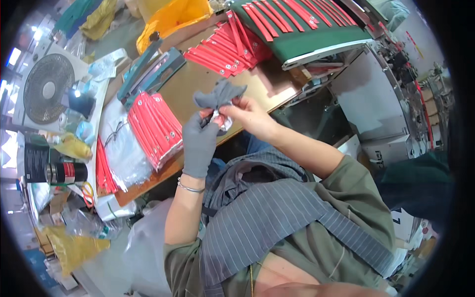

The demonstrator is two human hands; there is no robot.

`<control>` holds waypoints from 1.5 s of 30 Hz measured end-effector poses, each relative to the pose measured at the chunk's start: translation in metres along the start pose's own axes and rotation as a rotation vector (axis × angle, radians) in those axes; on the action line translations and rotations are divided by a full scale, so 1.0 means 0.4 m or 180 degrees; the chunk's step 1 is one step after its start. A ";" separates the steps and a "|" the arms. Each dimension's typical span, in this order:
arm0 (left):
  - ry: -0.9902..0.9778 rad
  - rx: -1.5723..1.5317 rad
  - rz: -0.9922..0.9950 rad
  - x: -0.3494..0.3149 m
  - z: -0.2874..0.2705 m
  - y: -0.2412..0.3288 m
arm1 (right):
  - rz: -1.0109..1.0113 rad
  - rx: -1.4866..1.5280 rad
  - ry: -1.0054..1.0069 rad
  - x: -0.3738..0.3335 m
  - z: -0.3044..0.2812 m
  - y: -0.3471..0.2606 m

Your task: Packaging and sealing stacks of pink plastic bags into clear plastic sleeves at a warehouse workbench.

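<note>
My left hand point(200, 141) wears a grey knitted glove, with a metal bangle at the wrist. My right hand point(251, 118) is bare. In front of my body, above the table's near edge, both hands are closed at a loose grey glove point(220, 94). It hangs crumpled beyond my fingers. A small whitish and red bit point(221, 120) shows between the hands; its kind is unclear. Several flat red packets point(155, 129) lie stacked on the table left of my gloved hand, and more red packets point(227, 49) are fanned out beyond the hands.
A brown table point(269, 86) lies under the packets. At its far right is a green conveyor belt point(316, 39) carrying red strips. A blue-grey holder point(153, 74) stands on the table. To the left are clear plastic bags point(126, 148), a fan point(48, 89) and a dark flask point(67, 173).
</note>
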State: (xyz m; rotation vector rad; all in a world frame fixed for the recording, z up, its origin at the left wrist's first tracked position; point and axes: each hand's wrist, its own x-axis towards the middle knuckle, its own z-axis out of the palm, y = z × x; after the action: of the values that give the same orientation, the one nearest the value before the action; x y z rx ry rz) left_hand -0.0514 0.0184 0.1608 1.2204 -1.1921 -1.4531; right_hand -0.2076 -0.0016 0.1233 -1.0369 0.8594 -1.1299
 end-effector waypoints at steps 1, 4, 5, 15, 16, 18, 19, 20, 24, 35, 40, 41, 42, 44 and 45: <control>0.0135 0.0100 0.0095 -0.013 -0.009 0.002 | -0.0036 0.0111 0.0384 0.006 0.009 -0.013; 0.0160 0.0434 0.0181 -0.091 -0.030 -0.004 | -0.0398 0.0266 0.0811 0.046 -0.072 -0.042; -0.0456 0.1130 0.0215 -0.109 -0.027 0.001 | -0.0325 0.0223 0.1057 0.051 -0.082 -0.073; -0.1008 0.5067 0.2224 -0.119 0.088 -0.234 | -0.0067 -0.0479 0.0557 -0.041 -0.074 -0.094; -0.0862 0.5071 0.2299 -0.104 0.096 -0.234 | -0.0118 -0.0488 0.0581 -0.044 -0.075 -0.099; -0.1291 0.4386 0.1467 -0.112 0.098 -0.217 | -0.0171 -0.0318 0.0578 -0.046 -0.078 -0.106; -0.1362 0.3883 0.1419 -0.107 0.088 -0.212 | -0.0278 -0.0440 0.0402 -0.045 -0.090 -0.105; -0.1429 0.3382 0.1365 -0.098 0.078 -0.205 | -0.0327 -0.0440 0.0410 -0.045 -0.095 -0.109; -0.0820 0.5626 0.1177 -0.071 0.102 -0.313 | -0.0290 -0.0278 -0.0364 -0.035 -0.074 -0.123; 0.0175 0.1239 0.0830 -0.014 0.001 0.058 | -0.0230 -0.0536 -0.1070 0.055 -0.069 -0.098; 0.0707 0.1395 0.1529 -0.001 0.005 0.036 | -0.0747 -0.0837 -0.0315 0.051 0.013 -0.094; 0.0844 0.0676 0.1402 0.002 -0.002 0.028 | -0.0767 -0.0837 -0.0306 0.058 0.010 -0.080; 0.0966 -0.0043 0.1260 0.005 -0.008 0.020 | -0.0976 -0.1358 -0.0062 0.063 0.008 -0.070; 0.0860 -0.1084 0.0862 0.011 -0.017 0.018 | -0.1191 -0.1876 0.0175 0.059 0.031 -0.084; 0.0895 -0.1235 0.0876 0.011 -0.021 0.025 | -0.1361 -0.2020 0.0042 0.035 0.051 -0.094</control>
State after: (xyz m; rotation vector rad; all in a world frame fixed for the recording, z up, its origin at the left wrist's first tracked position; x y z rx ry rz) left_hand -0.0435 0.0113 0.1695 0.9154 -0.8040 -1.1913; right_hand -0.1964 -0.0145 0.1649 -1.8024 1.0691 -1.2422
